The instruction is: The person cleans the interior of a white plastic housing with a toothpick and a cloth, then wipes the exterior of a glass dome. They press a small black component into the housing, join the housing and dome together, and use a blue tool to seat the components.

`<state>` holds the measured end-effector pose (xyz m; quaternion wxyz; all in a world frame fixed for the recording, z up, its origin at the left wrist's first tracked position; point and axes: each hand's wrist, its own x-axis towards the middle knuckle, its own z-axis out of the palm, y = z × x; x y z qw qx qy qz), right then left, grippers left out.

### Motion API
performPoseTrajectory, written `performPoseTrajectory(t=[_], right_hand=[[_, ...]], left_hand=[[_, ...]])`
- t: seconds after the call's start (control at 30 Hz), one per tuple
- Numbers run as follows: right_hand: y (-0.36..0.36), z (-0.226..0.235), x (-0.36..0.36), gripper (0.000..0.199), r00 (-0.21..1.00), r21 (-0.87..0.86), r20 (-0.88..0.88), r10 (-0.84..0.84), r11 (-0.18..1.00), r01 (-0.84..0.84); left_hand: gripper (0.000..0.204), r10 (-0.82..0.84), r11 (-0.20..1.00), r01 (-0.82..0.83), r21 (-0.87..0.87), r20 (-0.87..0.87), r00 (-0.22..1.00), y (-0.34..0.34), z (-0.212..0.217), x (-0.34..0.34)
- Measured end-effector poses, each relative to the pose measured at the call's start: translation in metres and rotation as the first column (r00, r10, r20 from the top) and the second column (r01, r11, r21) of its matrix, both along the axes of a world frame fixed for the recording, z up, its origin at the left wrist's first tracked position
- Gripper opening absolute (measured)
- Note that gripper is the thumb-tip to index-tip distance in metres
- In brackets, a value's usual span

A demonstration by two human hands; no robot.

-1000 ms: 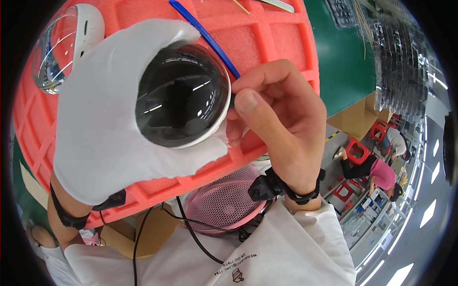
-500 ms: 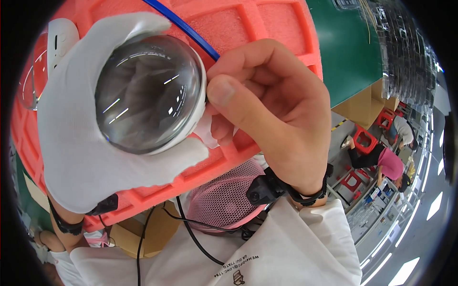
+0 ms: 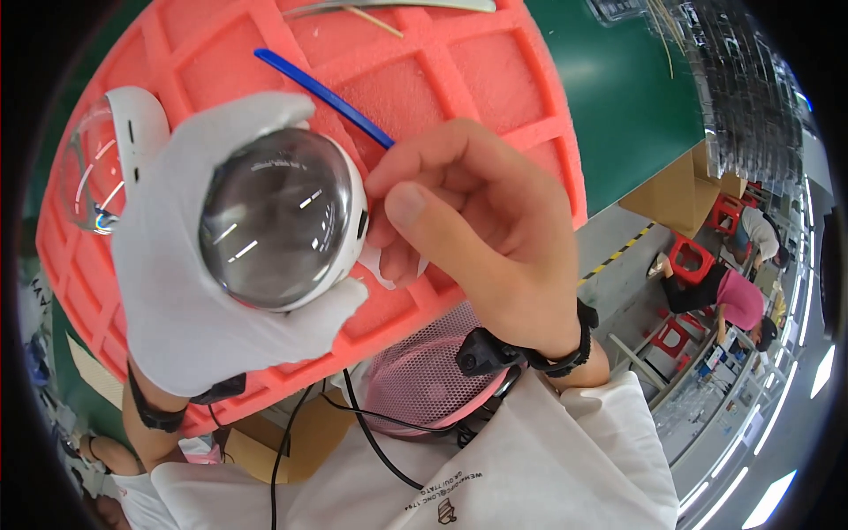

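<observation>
My left hand [image 3: 177,256], in a white glove, wraps round a clear dome cover [image 3: 274,216] with a white rim. The dome tilts toward me, and a small dark slot [image 3: 362,225] shows in its rim. Right beside that rim is my bare right hand [image 3: 495,230], its fingers curled and the thumb near the index finger. What those fingers hold, if anything, is hidden. A blue stick [image 3: 322,97] runs behind this hand; I cannot tell whether it is gripped. Below the fingertips shows a scrap of white material [image 3: 375,262].
A pink foam tray [image 3: 486,79] lies under both hands on a green table [image 3: 632,106]. Another clear dome in a white housing [image 3: 141,132] sits at its left. Metal tweezers [image 3: 424,4] rest at the far edge. Black cables [image 3: 358,415] hang near my lap; clear stacked trays [image 3: 751,106] stand right.
The dome and both hands appear lower in view as the head view has shifted. My right thumb has come away from the rim, exposing the dark slot. More of the blue stick shows.
</observation>
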<state>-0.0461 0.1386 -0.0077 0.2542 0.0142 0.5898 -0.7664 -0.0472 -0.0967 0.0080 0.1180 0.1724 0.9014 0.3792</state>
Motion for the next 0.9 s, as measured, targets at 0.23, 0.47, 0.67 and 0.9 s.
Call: performPoseTrajectory(t=[0.23, 0.47, 0.67, 0.9], right_hand=[[-0.001, 0.016, -0.022, 0.013, 0.903, 0.387, -0.409, 0.13, 0.921, 0.042], [-0.007, -0.002, -0.043, 0.017, 0.648, 0.841, -0.518, 0.558, 0.471, 0.267], [-0.024, -0.01, -0.045, 0.023, 0.704, 0.708, -0.552, 0.448, 0.698, 0.111], [0.014, 0.004, -0.026, 0.022, 0.847, 0.309, -0.527, 0.072, 0.945, 0.112]], left_hand=[[0.073, -0.097, 0.981, 0.124, 0.148, -0.173, 0.98, -0.004, 0.005, -0.003], [0.065, -0.21, 0.905, 0.225, 0.361, -0.082, 0.974, 0.006, 0.003, -0.014], [0.062, -0.25, 0.915, 0.249, 0.318, -0.039, 0.967, -0.012, 0.01, -0.002], [0.062, -0.306, 0.894, 0.291, 0.339, -0.012, 0.952, -0.001, 0.011, -0.004]])
